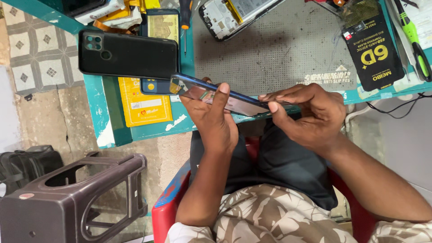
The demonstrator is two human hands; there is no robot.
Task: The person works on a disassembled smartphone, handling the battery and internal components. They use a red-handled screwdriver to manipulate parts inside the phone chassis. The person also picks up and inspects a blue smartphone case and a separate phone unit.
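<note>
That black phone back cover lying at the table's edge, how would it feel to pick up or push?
The black back cover looks thin and flat, so probably light and slightly flexible. Its smooth surface would likely slide easily on the teal table. One end appears to overhang the table edge, so a careless push might tip it onto the floor.

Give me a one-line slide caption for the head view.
Both hands, left hand and right hand, hold a blue phone edge-on above a teal workbench.

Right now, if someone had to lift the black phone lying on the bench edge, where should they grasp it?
Across its two long edges at mid-length, from above: the black phone lies flat, back upward, beside the grey mat, with its long sides free.
</note>
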